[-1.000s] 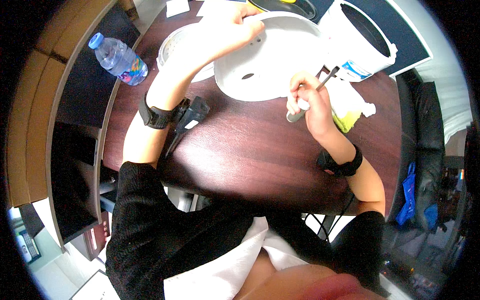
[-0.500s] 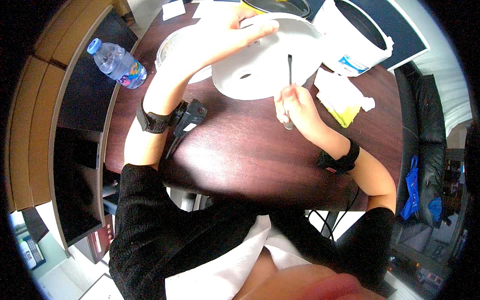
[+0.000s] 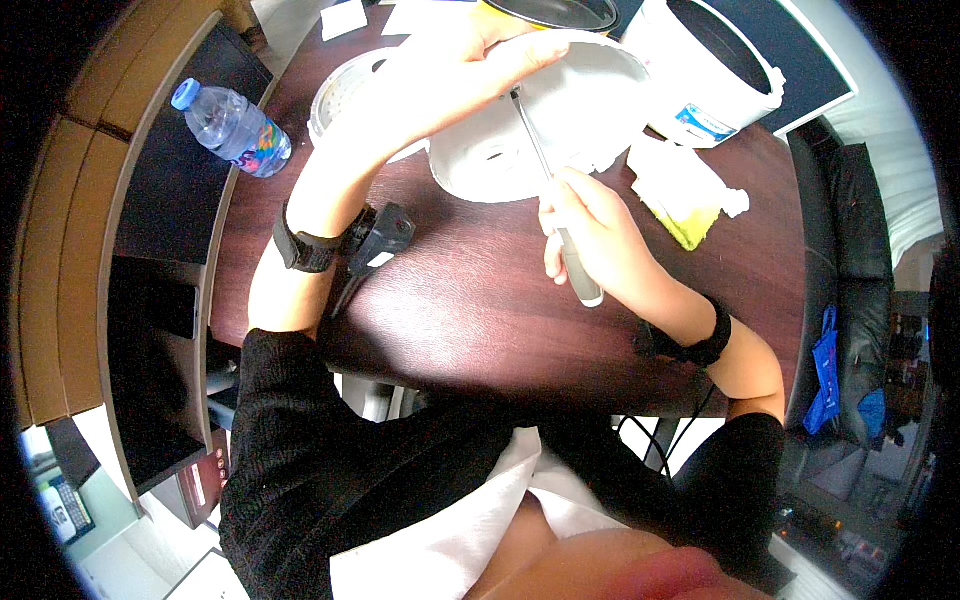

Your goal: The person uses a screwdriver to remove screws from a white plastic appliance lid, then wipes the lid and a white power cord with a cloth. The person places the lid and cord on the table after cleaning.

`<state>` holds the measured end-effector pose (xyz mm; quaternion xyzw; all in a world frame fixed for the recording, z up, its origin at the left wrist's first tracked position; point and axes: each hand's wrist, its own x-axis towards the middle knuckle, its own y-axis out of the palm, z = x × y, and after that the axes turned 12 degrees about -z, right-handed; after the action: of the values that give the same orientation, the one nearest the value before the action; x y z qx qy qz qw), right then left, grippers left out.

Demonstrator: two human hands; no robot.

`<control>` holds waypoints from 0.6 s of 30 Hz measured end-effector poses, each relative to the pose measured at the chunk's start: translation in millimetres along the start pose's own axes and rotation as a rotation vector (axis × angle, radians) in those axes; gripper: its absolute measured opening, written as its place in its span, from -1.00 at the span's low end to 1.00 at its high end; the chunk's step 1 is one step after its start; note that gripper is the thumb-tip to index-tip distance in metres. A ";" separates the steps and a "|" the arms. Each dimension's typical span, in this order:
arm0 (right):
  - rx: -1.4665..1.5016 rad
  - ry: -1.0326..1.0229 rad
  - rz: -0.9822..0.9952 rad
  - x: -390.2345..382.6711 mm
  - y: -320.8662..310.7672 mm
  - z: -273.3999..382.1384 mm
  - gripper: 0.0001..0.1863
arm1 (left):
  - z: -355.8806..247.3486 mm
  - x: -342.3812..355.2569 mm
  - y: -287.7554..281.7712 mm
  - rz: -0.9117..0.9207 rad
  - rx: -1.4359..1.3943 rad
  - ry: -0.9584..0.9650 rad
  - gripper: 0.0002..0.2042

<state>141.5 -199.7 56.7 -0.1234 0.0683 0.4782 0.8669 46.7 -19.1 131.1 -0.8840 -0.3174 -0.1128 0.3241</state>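
Note:
A rounded white plastic shell [image 3: 590, 105], hollow side toward me and with a small slot in it, tilts at the far side of the table. My left hand [image 3: 480, 70] grips its upper rim, thumb along the edge. In my right hand [image 3: 597, 225] is a screwdriver [image 3: 577, 268] with a grey handle and a thin metal shaft. Its tip is inside the shell, close below my left hand; whether it sits in a screw I cannot tell. A second round white plastic part [image 3: 342, 92] lies to the left, partly behind my left forearm.
A white bucket [image 3: 665, 75] stands at the far right, with a white and yellow-green cloth [image 3: 682, 190] nearer me. A water bottle [image 3: 238, 130] is at the left. A round yellow-and-black container [image 3: 570, 12] sits at the back of the dark wooden table [image 3: 480, 300].
My right hand has tilted the screwdriver to the left and moved its tip into the shell, below my left hand. The handle now shows below my palm. My left hand stays on the rim.

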 end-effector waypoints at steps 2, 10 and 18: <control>0.017 0.020 0.002 -3.3 -0.7 1.4 -0.76 | -0.6 -0.6 1.3 -0.008 0.001 0.004 -0.63; -0.083 -0.100 -0.048 -14.9 -0.8 5.4 -0.74 | 21.3 -0.2 19.7 0.000 0.028 0.130 -0.59; -0.081 -0.098 -0.064 -26.3 -6.6 -4.0 -0.84 | 19.2 -4.9 21.2 0.009 0.040 0.073 -0.58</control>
<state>133.1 -225.5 60.0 -0.1368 0.0025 0.4578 0.8785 56.3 -21.6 103.8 -0.8741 -0.3034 -0.1373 0.3536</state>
